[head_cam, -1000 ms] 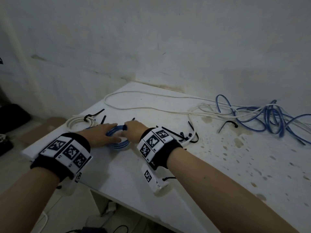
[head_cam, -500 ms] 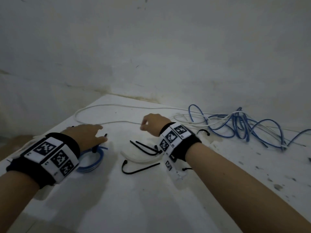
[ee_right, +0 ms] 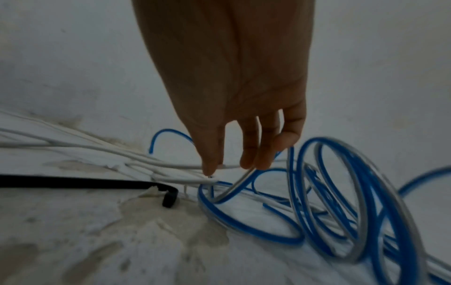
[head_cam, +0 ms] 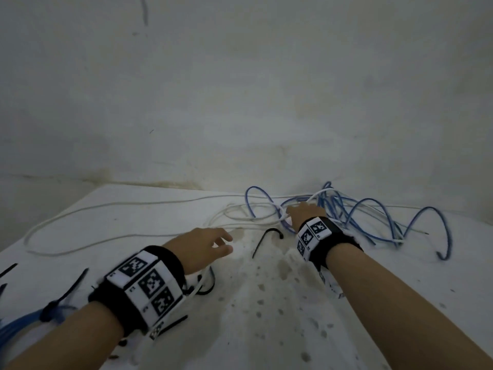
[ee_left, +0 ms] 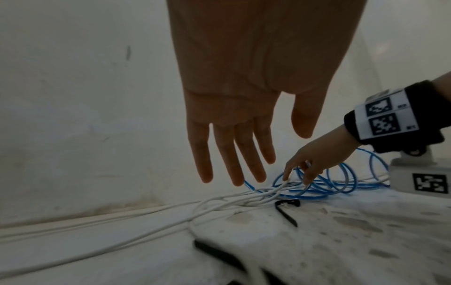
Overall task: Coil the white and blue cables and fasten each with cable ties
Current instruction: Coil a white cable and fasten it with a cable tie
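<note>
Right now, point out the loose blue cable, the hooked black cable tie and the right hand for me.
blue cable (head_cam: 373, 209): head view, on a raised loop of the tangle.
black cable tie (head_cam: 262, 240): head view, middle of its strap.
right hand (head_cam: 304, 213): head view, back of the hand.

White tabletop (head_cam: 280, 316), stained and speckled with brown spots, set against the wall. On it ahead of me: loose white cable (head_cam: 112, 236) running in long loops to the left, tangled at its right end with springy loops of blue cable (head_cam: 378, 217). One bent black cable tie (head_cam: 262, 240) lies just in front of the tangle. More black ties (head_cam: 72, 287) lie at near left, beside a tied blue coil (head_cam: 18, 327) at the left edge.
</note>
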